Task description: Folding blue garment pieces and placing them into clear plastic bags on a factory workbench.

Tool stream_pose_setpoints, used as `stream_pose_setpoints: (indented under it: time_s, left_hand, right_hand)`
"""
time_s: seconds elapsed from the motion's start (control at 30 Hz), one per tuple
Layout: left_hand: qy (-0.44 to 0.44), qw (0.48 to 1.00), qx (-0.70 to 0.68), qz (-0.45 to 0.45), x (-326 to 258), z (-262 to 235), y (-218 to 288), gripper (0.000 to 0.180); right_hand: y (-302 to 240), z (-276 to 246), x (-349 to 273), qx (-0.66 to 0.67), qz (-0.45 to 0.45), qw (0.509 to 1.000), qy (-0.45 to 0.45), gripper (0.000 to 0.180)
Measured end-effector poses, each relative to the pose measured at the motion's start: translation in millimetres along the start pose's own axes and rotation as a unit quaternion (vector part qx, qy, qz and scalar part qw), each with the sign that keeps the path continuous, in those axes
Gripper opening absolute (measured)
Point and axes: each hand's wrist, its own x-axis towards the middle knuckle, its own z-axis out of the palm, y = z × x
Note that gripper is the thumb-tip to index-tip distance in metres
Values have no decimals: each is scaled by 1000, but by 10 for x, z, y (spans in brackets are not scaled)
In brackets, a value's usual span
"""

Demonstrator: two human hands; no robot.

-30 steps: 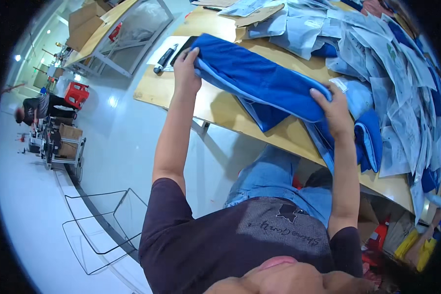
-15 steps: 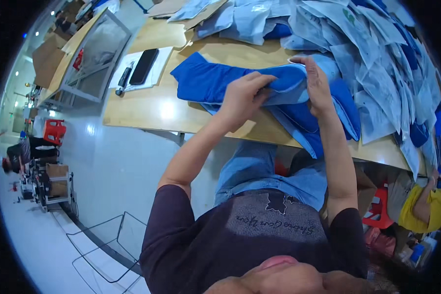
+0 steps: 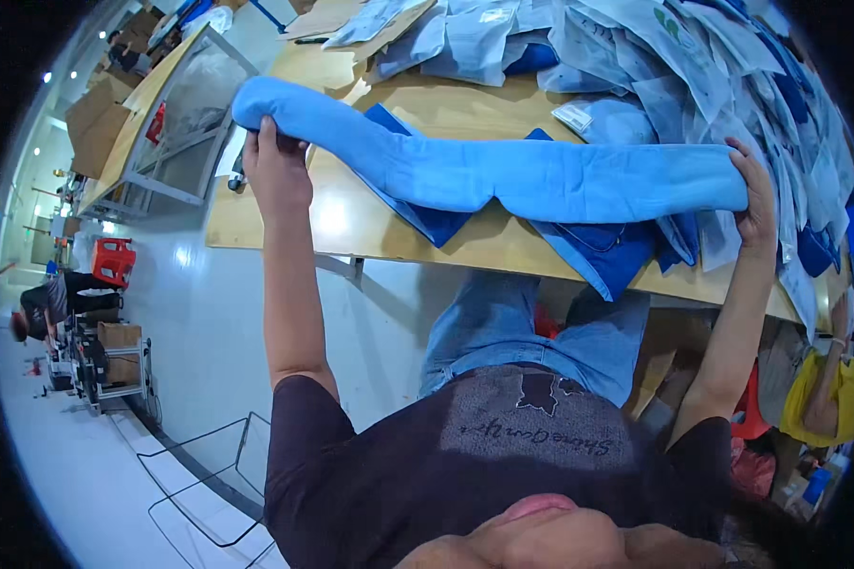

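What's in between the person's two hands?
A long, light-blue padded strip reaches from the left hand to the right hand, held at both ends; the head view shows it.

The light-blue padded strip (image 3: pixel 579 180) is matt cloth, the tabletop (image 3: pixel 503 112) smooth glossy wood, the bags (image 3: pixel 479 47) crinkled translucent plastic.

Script lettering (image 3: pixel 539 436) across dark shirt (image 3: pixel 370 484), white label (image 3: pixel 572 118) on bag (image 3: pixel 621 125), print illegible
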Motion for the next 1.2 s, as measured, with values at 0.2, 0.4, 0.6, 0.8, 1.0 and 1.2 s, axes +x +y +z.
stream_pose_setpoints:
  time_s: [0.2,0.4,0.6,0.8,1.0,1.2]
  left_hand:
    - [18,1000,-4,-18,-84,-84,-124,17]
    - [-50,998,20,14,-342,348,-48,16]
    - [-197,966,148,74,-802,903,-276,17]
    - [-474,711,432,288,-1338,1052,-1013,28]
    - [-198,788,521,260,-1069,397,-817,28]
    - [-248,786,550,139,-1001,239,-930,27]
  right_hand:
    - [-189,672,8,-71,-34,996,-28,36]
    - [275,2239,-235,-44,66,958,-276,44]
    - [273,1589,-91,-63,9,987,-146,36]
    - [362,1282,-108,-41,130,987,-83,47]
    - [644,1272,-239,-306,30,946,-102,54]
    - [617,1208,-208,-144,133,962,-190,60]
